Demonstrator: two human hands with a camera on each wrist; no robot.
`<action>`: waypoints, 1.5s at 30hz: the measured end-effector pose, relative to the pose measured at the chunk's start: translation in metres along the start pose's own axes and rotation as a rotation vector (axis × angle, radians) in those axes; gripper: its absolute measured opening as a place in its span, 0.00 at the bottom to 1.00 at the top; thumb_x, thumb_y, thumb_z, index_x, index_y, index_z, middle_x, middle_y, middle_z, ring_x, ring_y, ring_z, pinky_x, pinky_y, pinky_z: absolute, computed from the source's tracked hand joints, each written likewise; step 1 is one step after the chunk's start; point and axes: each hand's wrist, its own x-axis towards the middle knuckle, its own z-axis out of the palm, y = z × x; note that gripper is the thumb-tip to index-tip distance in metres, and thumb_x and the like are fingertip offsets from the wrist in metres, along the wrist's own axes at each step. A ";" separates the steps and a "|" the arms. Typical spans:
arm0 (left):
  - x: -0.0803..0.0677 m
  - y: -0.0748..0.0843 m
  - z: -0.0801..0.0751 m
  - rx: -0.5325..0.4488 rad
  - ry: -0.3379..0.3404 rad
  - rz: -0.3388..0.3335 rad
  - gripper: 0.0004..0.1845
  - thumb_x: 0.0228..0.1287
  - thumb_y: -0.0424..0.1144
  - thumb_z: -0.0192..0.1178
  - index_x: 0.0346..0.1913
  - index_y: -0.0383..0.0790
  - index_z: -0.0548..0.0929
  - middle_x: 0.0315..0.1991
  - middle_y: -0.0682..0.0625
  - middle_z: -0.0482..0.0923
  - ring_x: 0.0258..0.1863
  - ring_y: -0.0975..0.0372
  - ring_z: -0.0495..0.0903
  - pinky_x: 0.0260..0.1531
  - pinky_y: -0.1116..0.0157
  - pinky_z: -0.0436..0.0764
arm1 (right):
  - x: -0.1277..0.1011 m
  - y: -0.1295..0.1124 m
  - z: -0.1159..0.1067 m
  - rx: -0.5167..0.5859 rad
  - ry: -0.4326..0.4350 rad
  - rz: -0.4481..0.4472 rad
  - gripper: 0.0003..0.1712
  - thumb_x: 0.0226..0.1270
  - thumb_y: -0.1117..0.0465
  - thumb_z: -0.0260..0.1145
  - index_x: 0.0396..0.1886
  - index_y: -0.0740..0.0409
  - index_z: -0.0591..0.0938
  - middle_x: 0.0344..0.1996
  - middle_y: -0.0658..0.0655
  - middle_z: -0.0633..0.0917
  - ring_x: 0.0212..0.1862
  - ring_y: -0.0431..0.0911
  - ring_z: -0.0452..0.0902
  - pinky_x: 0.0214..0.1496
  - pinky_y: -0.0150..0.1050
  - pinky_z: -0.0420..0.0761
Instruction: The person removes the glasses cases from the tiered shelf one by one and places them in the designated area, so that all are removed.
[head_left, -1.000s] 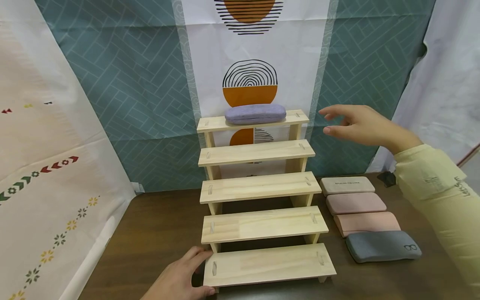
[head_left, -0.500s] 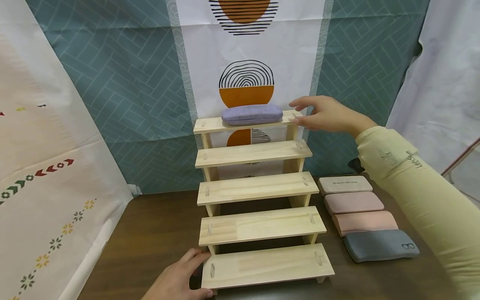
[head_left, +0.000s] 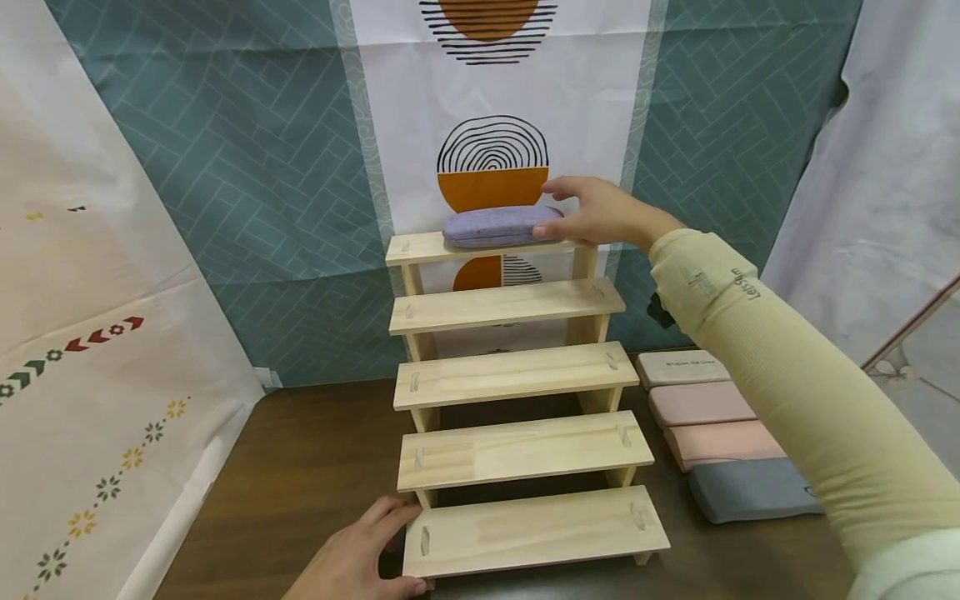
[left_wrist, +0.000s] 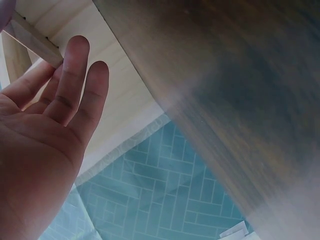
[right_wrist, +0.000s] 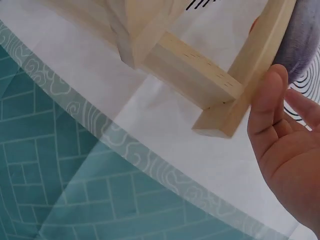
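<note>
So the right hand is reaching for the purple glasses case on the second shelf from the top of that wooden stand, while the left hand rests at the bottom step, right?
Not quite. The purple glasses case lies on the very top shelf of the wooden stand, not the second; the head view shows it. The rest holds: the right hand reaches to its end, and the left hand rests at the bottom step.

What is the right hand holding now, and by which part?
The right hand has its fingers over the right end of the purple glasses case; a closed grip cannot be confirmed.
</note>
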 end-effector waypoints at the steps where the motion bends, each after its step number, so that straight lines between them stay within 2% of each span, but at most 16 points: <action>1: 0.000 0.000 0.000 -0.002 -0.002 -0.003 0.42 0.54 0.66 0.71 0.66 0.43 0.77 0.59 0.56 0.71 0.42 0.66 0.77 0.34 0.62 0.79 | 0.002 0.000 0.001 -0.001 -0.007 0.004 0.51 0.66 0.39 0.69 0.81 0.52 0.58 0.74 0.60 0.64 0.36 0.52 0.76 0.45 0.46 0.77; 4: 0.001 0.000 -0.001 -0.016 -0.015 -0.008 0.42 0.55 0.65 0.71 0.67 0.43 0.76 0.60 0.56 0.70 0.41 0.67 0.77 0.34 0.63 0.79 | 0.007 0.001 0.003 -0.002 -0.015 0.015 0.51 0.67 0.42 0.70 0.80 0.55 0.58 0.74 0.61 0.65 0.51 0.55 0.75 0.54 0.50 0.78; 6: 0.001 0.000 -0.002 -0.027 -0.026 -0.016 0.42 0.55 0.64 0.71 0.67 0.42 0.76 0.60 0.56 0.70 0.42 0.68 0.77 0.34 0.63 0.79 | 0.009 0.001 0.004 0.008 -0.019 0.020 0.49 0.66 0.44 0.71 0.79 0.57 0.60 0.72 0.62 0.67 0.58 0.56 0.71 0.57 0.52 0.77; 10: 0.002 0.000 -0.003 -0.032 -0.041 -0.029 0.42 0.55 0.64 0.71 0.67 0.42 0.76 0.60 0.55 0.69 0.42 0.68 0.77 0.36 0.62 0.79 | 0.012 0.001 0.004 0.009 -0.018 0.015 0.45 0.66 0.46 0.72 0.77 0.59 0.65 0.68 0.62 0.71 0.59 0.56 0.68 0.59 0.52 0.74; 13: 0.002 0.000 -0.004 -0.033 -0.043 -0.031 0.42 0.55 0.64 0.72 0.67 0.42 0.76 0.60 0.55 0.69 0.42 0.68 0.76 0.35 0.62 0.79 | 0.013 0.000 0.003 0.030 -0.032 0.025 0.46 0.65 0.46 0.73 0.77 0.58 0.65 0.68 0.61 0.71 0.60 0.55 0.66 0.58 0.50 0.74; 17: 0.001 0.000 -0.004 -0.034 -0.039 -0.029 0.42 0.55 0.63 0.72 0.67 0.41 0.76 0.60 0.54 0.70 0.41 0.68 0.76 0.35 0.63 0.79 | 0.014 0.000 0.002 0.063 -0.051 0.036 0.49 0.64 0.45 0.73 0.78 0.57 0.64 0.67 0.61 0.71 0.57 0.55 0.67 0.52 0.46 0.76; 21: 0.002 0.001 -0.004 -0.042 -0.051 -0.037 0.43 0.55 0.64 0.71 0.67 0.41 0.75 0.61 0.54 0.69 0.42 0.68 0.77 0.35 0.63 0.79 | 0.014 0.003 0.001 0.088 -0.053 0.044 0.45 0.62 0.44 0.74 0.74 0.56 0.70 0.61 0.60 0.74 0.54 0.54 0.69 0.47 0.42 0.76; 25: 0.003 0.002 -0.005 -0.037 -0.063 -0.049 0.43 0.55 0.65 0.70 0.68 0.43 0.75 0.61 0.54 0.69 0.42 0.67 0.77 0.36 0.62 0.79 | 0.010 0.006 -0.001 0.134 -0.044 0.052 0.40 0.61 0.44 0.75 0.68 0.56 0.75 0.56 0.60 0.75 0.51 0.53 0.69 0.45 0.42 0.75; 35: 0.001 0.000 -0.004 -0.001 -0.039 -0.035 0.43 0.55 0.66 0.70 0.67 0.43 0.76 0.60 0.54 0.70 0.43 0.65 0.77 0.36 0.61 0.80 | 0.000 0.012 -0.003 0.158 -0.044 0.061 0.39 0.61 0.44 0.75 0.66 0.57 0.74 0.53 0.60 0.76 0.47 0.53 0.69 0.43 0.44 0.72; 41: 0.001 0.000 -0.002 0.001 -0.036 -0.032 0.43 0.55 0.66 0.70 0.67 0.42 0.76 0.60 0.53 0.70 0.42 0.66 0.77 0.36 0.61 0.79 | -0.007 0.018 -0.005 0.131 -0.039 0.055 0.39 0.61 0.45 0.75 0.66 0.57 0.74 0.48 0.61 0.76 0.35 0.52 0.70 0.32 0.41 0.71; 45: 0.001 0.001 -0.002 0.009 -0.030 -0.017 0.43 0.54 0.67 0.70 0.67 0.42 0.76 0.60 0.54 0.70 0.43 0.65 0.77 0.36 0.61 0.80 | -0.018 0.022 -0.006 0.161 -0.022 0.042 0.38 0.61 0.45 0.75 0.66 0.57 0.75 0.47 0.61 0.77 0.32 0.51 0.72 0.32 0.41 0.75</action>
